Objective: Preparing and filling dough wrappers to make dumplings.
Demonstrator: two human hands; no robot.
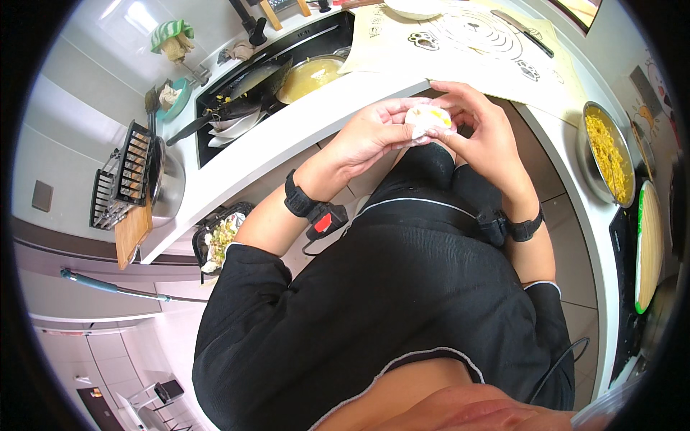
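Between my two hands is a small piece of white dough (428,119) with yellow filling showing on its upper face. My left hand (374,126) holds its left side, thumb in front and fingers behind. The fingers of my right hand (480,126) curl around its right side, with the thumb at the lower edge. Beyond the hands a pale printed baking mat (388,48) lies on the white counter. On it are a knife (525,35) with a black handle and a white bowl (415,7). A metal bowl (609,153) of chopped yellow filling stands at the right.
A black sink (207,102) at the left holds a wok (259,86), a pot of yellowish liquid (310,78) and white dishes (237,126). A round, green-rimmed board (649,248) lies at the right. A black bin (202,242) with scraps stands below the left counter.
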